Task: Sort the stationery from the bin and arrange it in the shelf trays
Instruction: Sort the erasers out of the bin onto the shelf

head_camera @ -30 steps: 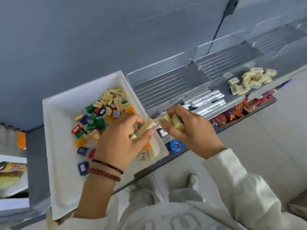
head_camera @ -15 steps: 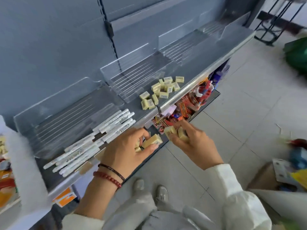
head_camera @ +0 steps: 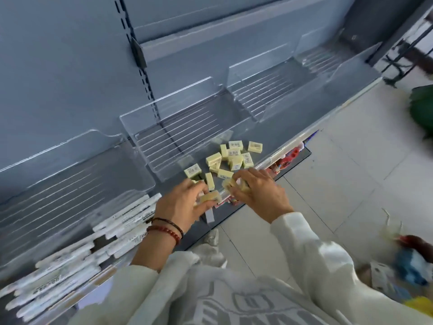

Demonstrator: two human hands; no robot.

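Loosely, yellow erasers (head_camera: 235, 156) in middle tray (head_camera: 168, 137)

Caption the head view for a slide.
Left hand and right hand hold yellow erasers by the eraser pile on the shelf.

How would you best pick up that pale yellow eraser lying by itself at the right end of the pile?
Pinch the eraser across its two long sides, coming straight down from above. It lies flat, label up, a little apart from the pile of erasers on the shelf, so those sides look free and nothing stands overhead.
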